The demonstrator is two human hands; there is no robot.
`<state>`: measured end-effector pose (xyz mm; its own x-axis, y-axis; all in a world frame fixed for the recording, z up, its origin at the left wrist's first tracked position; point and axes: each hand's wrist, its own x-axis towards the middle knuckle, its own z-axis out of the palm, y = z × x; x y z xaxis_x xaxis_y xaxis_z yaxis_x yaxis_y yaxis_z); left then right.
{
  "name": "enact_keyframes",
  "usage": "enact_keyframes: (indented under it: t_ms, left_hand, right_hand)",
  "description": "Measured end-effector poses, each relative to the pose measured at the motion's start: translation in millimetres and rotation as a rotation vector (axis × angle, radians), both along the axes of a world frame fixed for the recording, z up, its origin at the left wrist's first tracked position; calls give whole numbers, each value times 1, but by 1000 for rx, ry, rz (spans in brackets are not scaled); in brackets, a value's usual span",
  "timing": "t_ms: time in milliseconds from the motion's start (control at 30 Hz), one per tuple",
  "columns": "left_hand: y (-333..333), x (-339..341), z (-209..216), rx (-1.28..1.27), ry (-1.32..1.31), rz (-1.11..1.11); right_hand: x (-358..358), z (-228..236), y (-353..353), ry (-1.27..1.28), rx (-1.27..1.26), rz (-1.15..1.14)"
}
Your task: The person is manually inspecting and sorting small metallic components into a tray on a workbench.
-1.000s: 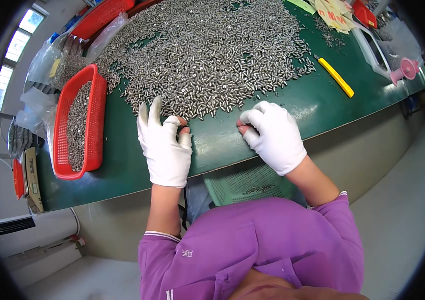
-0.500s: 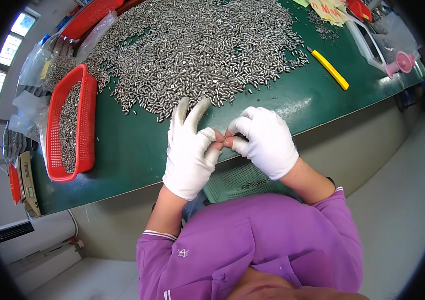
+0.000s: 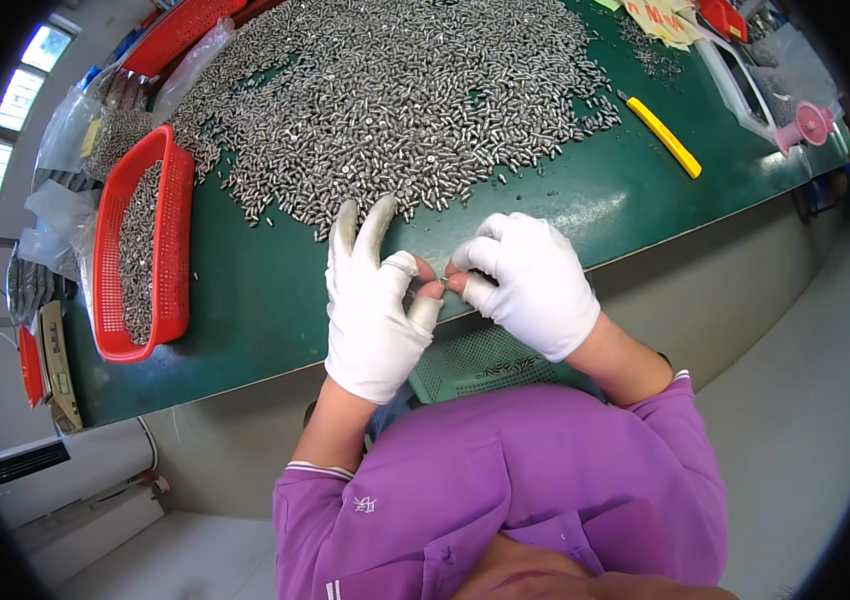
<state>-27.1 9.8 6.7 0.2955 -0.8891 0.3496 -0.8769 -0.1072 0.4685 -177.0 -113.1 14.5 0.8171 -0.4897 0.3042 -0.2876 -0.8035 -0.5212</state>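
My left hand point(image 3: 377, 315), in a white glove with bare thumb and forefinger tips, pinches near the table's front edge. Its other fingers stretch toward the heap of small silvery metal pins point(image 3: 385, 110). Facing it, my right hand point(image 3: 533, 285) wears a similar glove and pinches with bare thumb and forefinger tips too. Between the two pairs of fingertips shows a tiny metal part point(image 3: 444, 281), mostly covered; it looks like one of the pieces in the heap, though its exact kind is too small to tell.
A red plastic basket point(image 3: 182, 255) with more metal pieces stands at left. A yellow utility knife point(image 3: 663, 136) lies at right, near a pink spool-like object point(image 3: 807, 126). Below the front edge of the green table point(image 3: 255, 310) is a green basket point(image 3: 435, 377) with some pieces.
My left hand has shifted slightly left and its raised fingers have moved. The two pinches are a little farther apart, and the tiny part between them shows more.
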Motion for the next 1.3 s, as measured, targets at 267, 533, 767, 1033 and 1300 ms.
enact_keyframes:
  t_ms: [267, 533, 767, 1033, 1300]
  left_hand:
    - [1, -1, 1, 21, -42, 24]
    - [2, -1, 1, 0, -22, -19]
    - [2, 1, 1, -19, 7, -60]
    - [3, 2, 6, 45, 13, -114]
    - [10, 23, 6, -174, 122, -217]
  right_hand:
    - [2, 0, -2, 14, 54, 13]
    - [3, -1, 1, -6, 56, 25]
    - [-1, 1, 1, -12, 21, 37]
    - [-6, 3, -3, 60, 60, 102]
    - [-10, 4, -28, -73, 314, 170]
